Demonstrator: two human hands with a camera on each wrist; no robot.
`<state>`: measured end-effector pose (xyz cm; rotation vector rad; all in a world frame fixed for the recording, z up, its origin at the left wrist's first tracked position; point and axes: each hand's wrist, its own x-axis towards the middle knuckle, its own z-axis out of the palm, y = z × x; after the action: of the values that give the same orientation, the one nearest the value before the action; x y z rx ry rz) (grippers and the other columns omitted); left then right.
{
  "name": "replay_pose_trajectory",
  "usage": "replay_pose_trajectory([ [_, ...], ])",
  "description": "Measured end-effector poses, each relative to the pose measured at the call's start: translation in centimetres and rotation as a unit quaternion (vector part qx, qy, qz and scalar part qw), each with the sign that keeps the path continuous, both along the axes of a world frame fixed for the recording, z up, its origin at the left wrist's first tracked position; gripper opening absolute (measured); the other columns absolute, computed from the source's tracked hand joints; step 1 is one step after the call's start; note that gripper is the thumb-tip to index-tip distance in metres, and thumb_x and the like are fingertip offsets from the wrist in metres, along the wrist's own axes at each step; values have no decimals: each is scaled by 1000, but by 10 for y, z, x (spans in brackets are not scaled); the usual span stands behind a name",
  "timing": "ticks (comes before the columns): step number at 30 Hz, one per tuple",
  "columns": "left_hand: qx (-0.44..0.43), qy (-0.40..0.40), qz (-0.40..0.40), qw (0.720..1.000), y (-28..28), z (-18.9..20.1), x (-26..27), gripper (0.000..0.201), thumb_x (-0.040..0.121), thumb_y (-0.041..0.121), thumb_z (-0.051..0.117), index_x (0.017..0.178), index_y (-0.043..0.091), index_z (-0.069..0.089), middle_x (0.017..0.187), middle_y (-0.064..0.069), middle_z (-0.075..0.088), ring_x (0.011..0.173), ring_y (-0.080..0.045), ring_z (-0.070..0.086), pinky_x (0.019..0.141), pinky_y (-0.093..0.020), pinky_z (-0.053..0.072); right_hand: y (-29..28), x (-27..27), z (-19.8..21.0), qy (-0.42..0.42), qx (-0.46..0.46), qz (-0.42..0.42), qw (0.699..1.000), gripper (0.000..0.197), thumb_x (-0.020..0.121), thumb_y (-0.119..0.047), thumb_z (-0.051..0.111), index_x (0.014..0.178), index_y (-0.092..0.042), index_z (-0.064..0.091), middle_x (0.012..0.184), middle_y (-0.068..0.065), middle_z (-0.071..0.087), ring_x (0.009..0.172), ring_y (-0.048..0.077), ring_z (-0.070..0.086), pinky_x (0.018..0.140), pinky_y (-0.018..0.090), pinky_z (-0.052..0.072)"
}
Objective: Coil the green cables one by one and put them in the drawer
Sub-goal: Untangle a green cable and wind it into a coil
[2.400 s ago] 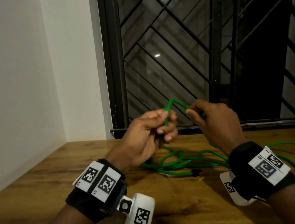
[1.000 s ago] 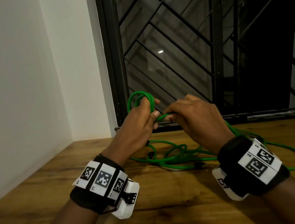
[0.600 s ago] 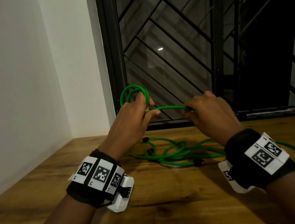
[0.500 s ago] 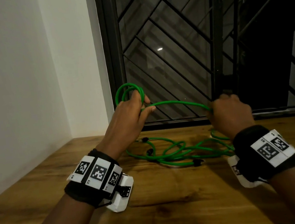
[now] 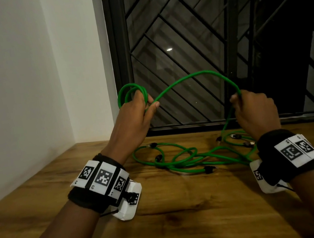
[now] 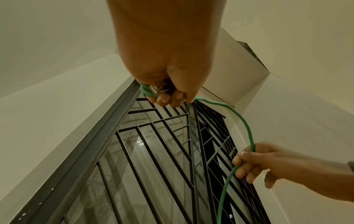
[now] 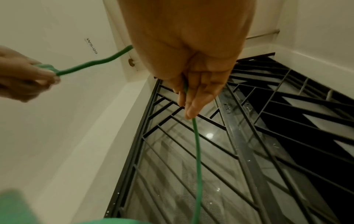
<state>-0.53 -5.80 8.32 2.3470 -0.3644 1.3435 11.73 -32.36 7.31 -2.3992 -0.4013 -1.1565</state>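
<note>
My left hand (image 5: 136, 109) is raised above the wooden table (image 5: 186, 215) and grips a small coil (image 5: 128, 91) of a green cable, with a couple of loops standing above the fingers. From it the green cable (image 5: 196, 75) arches to my right hand (image 5: 251, 105), which pinches it about a forearm's length away. In the left wrist view the left hand (image 6: 168, 94) holds the loops and a clear plug, and the cable (image 6: 247, 130) runs to the right hand (image 6: 252, 163). Below the right hand (image 7: 193, 97) the cable (image 7: 197, 151) hangs down. No drawer is in view.
A tangle of several more green cables (image 5: 188, 159) with dark plugs lies on the table between and beyond my wrists. A barred window (image 5: 201, 42) stands right behind the table, a white wall (image 5: 15, 78) on the left.
My hands have moved apart: the right hand slid along the cable to the right and drew out a long arch. The left hand's coil has grown from a single bend to a couple of loops.
</note>
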Motion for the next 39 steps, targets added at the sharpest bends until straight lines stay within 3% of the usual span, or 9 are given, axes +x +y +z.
replay_pose_trajectory([
  [4, -29, -36, 0, 999, 1, 4, -3, 14, 103, 25, 50, 100, 11, 52, 67, 12, 49, 58, 2, 53, 51, -11, 34, 19, -17, 4, -30, 46, 137, 989, 41, 102, -41, 37, 99, -14, 68, 84, 8, 74, 84, 33, 70, 76, 47, 57],
  [7, -55, -69, -4, 996, 1, 8, -5, 14, 103, 25, 50, 99, 11, 52, 67, 13, 47, 57, 4, 52, 51, -10, 33, 41, -38, 4, -24, 89, 281, 955, 30, 102, -33, 48, 93, -17, 72, 75, -8, 74, 74, 9, 72, 77, 43, 60],
  [13, -66, -107, 7, 992, 2, 10, -7, 12, 104, 28, 48, 96, 18, 47, 66, 13, 48, 57, -2, 51, 52, -13, 32, 68, -70, 0, -77, 117, 391, 910, 24, 103, -23, 52, 103, -12, 73, 83, -6, 75, 76, 1, 73, 70, 36, 62],
  [17, -64, -112, 8, 992, 2, 11, -7, 13, 104, 27, 48, 95, 17, 48, 66, 14, 46, 58, 0, 51, 52, -12, 32, 70, -76, 2, -163, 131, 344, 915, 25, 105, -30, 48, 103, -16, 68, 80, -1, 73, 73, 15, 72, 61, 42, 56],
  [21, -67, -115, 20, 991, 6, 11, -6, 14, 104, 28, 48, 96, 17, 48, 65, 13, 48, 56, -1, 51, 51, -13, 31, 56, -69, 6, -186, 135, 166, 959, 38, 106, -42, 38, 93, -17, 63, 73, 2, 60, 69, 26, 58, 57, 33, 31],
  [24, -64, -110, 26, 992, 6, 11, -5, 15, 104, 29, 48, 96, 16, 49, 66, 13, 49, 57, -2, 51, 51, -14, 32, 46, -62, 9, -183, 155, 115, 964, 46, 107, -47, 34, 83, -13, 55, 67, 2, 49, 63, 23, 45, 59, 31, 24],
  [33, -59, -106, 28, 992, 5, 9, -4, 17, 103, 30, 48, 97, 14, 51, 67, 14, 49, 56, -2, 51, 52, -17, 34, 38, -62, 21, -250, 268, 231, 901, 43, 106, -41, 41, 79, -13, 61, 59, -1, 53, 55, 24, 54, 54, 46, 44],
  [36, -71, -117, 30, 990, 5, 10, -4, 14, 104, 29, 46, 95, 18, 48, 68, 12, 51, 58, -4, 52, 52, -18, 36, 39, -57, 19, -234, 220, 243, 915, 45, 104, -42, 48, 79, -7, 63, 59, 7, 54, 54, 26, 52, 52, 44, 43],
  [39, -118, -140, 21, 983, 7, 12, -5, 20, 105, 30, 42, 96, 14, 49, 72, 10, 52, 62, -5, 52, 57, -28, 43, 41, -52, 15, -154, 141, 247, 946, 39, 100, -44, 54, 76, -15, 67, 58, -1, 56, 55, 20, 55, 52, 40, 45],
])
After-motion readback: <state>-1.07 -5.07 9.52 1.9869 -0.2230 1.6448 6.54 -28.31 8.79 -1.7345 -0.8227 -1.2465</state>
